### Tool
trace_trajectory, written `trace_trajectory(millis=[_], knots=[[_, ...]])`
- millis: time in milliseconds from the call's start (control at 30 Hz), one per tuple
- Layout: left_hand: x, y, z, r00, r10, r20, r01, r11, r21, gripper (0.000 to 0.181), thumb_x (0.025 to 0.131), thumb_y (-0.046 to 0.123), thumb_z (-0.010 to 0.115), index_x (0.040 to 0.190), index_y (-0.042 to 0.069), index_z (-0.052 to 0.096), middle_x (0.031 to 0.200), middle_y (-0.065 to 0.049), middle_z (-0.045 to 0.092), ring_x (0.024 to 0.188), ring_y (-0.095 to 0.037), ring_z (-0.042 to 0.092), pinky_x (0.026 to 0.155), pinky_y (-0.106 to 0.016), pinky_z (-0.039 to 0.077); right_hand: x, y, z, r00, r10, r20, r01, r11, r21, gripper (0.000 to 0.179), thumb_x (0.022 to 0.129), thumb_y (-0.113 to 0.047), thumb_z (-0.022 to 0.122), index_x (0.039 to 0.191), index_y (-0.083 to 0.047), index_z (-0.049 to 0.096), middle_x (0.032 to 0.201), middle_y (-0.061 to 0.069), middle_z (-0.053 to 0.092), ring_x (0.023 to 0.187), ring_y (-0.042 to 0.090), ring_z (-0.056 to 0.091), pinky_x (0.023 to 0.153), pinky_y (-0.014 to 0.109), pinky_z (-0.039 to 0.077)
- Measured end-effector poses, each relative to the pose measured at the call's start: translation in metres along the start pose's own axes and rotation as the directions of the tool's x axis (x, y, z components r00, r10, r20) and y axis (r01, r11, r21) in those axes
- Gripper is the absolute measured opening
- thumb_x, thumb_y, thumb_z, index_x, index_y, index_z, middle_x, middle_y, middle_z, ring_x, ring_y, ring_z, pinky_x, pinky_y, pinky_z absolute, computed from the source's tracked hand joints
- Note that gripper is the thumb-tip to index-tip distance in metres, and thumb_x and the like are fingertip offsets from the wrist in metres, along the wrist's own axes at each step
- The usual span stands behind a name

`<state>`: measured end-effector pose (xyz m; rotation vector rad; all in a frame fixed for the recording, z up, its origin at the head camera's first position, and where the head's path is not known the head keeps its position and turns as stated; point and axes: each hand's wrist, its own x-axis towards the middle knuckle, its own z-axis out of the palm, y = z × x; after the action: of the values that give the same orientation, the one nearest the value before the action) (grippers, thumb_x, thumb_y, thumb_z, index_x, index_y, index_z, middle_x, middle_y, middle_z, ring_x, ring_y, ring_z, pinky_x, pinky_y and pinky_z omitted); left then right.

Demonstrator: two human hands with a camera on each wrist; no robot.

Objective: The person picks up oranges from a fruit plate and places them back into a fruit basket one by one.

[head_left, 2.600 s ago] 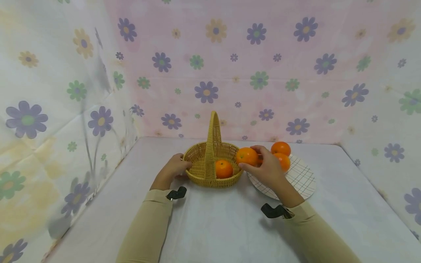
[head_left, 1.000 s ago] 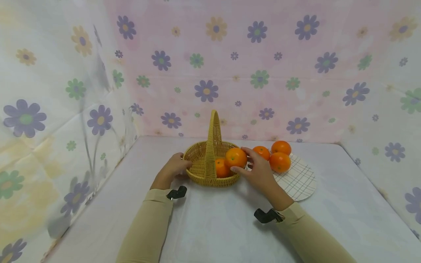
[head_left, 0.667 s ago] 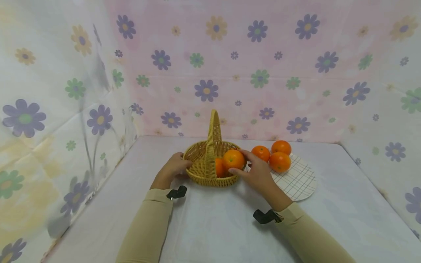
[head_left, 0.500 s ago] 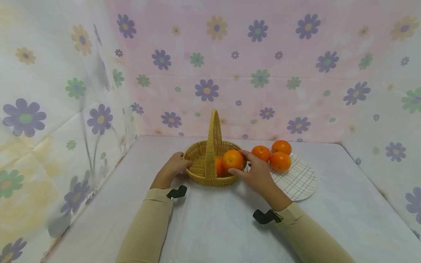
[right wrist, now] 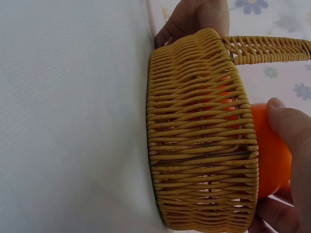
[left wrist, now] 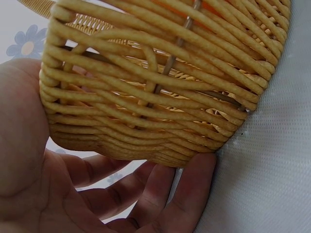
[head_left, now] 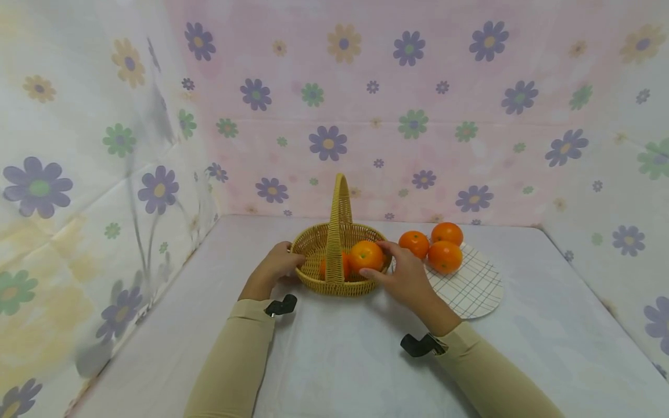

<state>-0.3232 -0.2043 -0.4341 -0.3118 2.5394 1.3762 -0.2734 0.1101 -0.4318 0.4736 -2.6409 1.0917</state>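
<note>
A yellow wicker basket (head_left: 342, 289) with a tall arched handle stands on the table. My left hand (head_left: 277, 264) holds its left end, thumb over the rim and fingers against the outside, as the left wrist view shows. Inside the basket, my right hand (head_left: 407, 278) grips an orange (head_left: 365, 255) between thumb and fingers at the right end. In the right wrist view this held orange (right wrist: 269, 155) shows partly above the rim. Another orange (head_left: 345, 266) lies beside it, partly hidden behind the handle.
A round white plate (head_left: 473, 287) with a grid pattern lies right of the basket, partly behind my right forearm. Three oranges sit toward its back left: one in front (head_left: 445, 257), one behind (head_left: 446, 233), one nearer the basket (head_left: 414, 244). Flowered cloth (head_left: 376, 104) walls the table.
My right hand has carried its orange leftward from beside the plate, over the rim, down into the basket. The other orange inside has shifted left behind the handle. My left hand stays on the basket.
</note>
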Motion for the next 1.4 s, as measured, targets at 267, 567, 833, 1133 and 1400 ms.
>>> trace_trajectory(millis=[267, 567, 833, 1133, 1400], knots=[[0.001, 0.0, -0.001, 1.0, -0.008, 0.005, 0.008, 1.0, 0.005, 0.061, 0.091, 0.024, 0.063, 0.146, 0.003, 0.045, 0.136, -0.016, 0.059, 0.116, -0.031, 0.056, 0.082, -0.037, 0.057, -0.001, -0.004, 0.002, 1.0, 0.006, 0.008, -0.006, 1.0, -0.001, 0.084, 0.081, -0.064, 0.078, 0.143, -0.011, 0.057, 0.133, 0.009, 0.067, 0.112, 0.027, 0.06, 0.1, 0.046, 0.054], [0.001, 0.0, 0.001, 1.0, 0.015, 0.011, -0.015, 1.0, -0.022, 0.06, 0.089, 0.023, 0.065, 0.144, 0.002, 0.048, 0.134, -0.016, 0.06, 0.115, -0.03, 0.058, 0.083, -0.037, 0.06, -0.003, -0.009, 0.002, 1.0, 0.019, 0.0, -0.019, 0.998, -0.051, 0.079, 0.08, -0.063, 0.08, 0.136, -0.01, 0.061, 0.127, 0.007, 0.071, 0.113, 0.03, 0.058, 0.095, 0.046, 0.052], [0.001, -0.001, 0.0, 1.0, 0.002, 0.004, -0.002, 1.0, -0.028, 0.058, 0.09, 0.023, 0.065, 0.142, 0.003, 0.049, 0.135, -0.016, 0.06, 0.116, -0.031, 0.059, 0.083, -0.037, 0.06, 0.002, -0.014, 0.008, 1.0, 0.031, 0.007, -0.03, 0.993, -0.112, 0.072, 0.076, -0.07, 0.078, 0.122, -0.016, 0.069, 0.115, 0.004, 0.073, 0.117, 0.033, 0.053, 0.095, 0.049, 0.046], [0.0, 0.001, -0.001, 1.0, -0.001, 0.003, 0.001, 1.0, -0.006, 0.059, 0.092, 0.025, 0.065, 0.144, 0.004, 0.048, 0.138, -0.016, 0.059, 0.116, -0.031, 0.058, 0.085, -0.037, 0.059, 0.005, -0.009, 0.015, 0.998, 0.067, 0.019, -0.064, 0.989, -0.135, 0.07, 0.073, -0.078, 0.075, 0.114, -0.021, 0.07, 0.108, -0.003, 0.073, 0.117, 0.032, 0.047, 0.102, 0.052, 0.037], [0.004, -0.001, 0.0, 1.0, -0.028, 0.004, 0.028, 1.0, -0.003, 0.064, 0.091, 0.027, 0.066, 0.148, 0.006, 0.045, 0.14, -0.015, 0.058, 0.118, -0.032, 0.057, 0.091, -0.04, 0.059, 0.006, -0.012, 0.015, 0.997, 0.068, 0.039, -0.061, 0.985, -0.161, 0.067, 0.074, -0.077, 0.075, 0.111, -0.021, 0.071, 0.107, -0.004, 0.074, 0.119, 0.032, 0.046, 0.107, 0.055, 0.033]])
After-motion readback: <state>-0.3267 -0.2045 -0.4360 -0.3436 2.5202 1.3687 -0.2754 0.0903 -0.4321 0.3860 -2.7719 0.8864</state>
